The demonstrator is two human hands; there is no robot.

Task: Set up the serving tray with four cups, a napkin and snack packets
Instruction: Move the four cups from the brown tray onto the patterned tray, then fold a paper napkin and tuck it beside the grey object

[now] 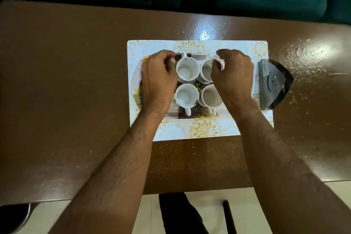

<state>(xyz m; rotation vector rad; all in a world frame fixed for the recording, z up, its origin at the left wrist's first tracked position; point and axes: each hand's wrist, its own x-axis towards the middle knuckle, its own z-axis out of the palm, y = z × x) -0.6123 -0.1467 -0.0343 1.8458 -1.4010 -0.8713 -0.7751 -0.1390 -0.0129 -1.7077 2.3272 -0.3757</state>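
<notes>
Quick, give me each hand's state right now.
Left hand: fingers curled beside the far-left cup; whether it holds anything cannot be told.
Right hand: fingers pinching the rim of the far-right cup.

Wide bare table (66,81) on the left & along the near edge, so room to come in there. Tray (135,80) sits on a placemat (199,129) at centre, packed w/ four cups (188,70) in a tight 2x2, barely any gap btwn them. Both hands (158,76) hang over the tray's left & right ends, blocking them. Clothes iron (273,83) stands just beside the placemat's right edge, narrowing that side. Far strip of placemat open.
</notes>
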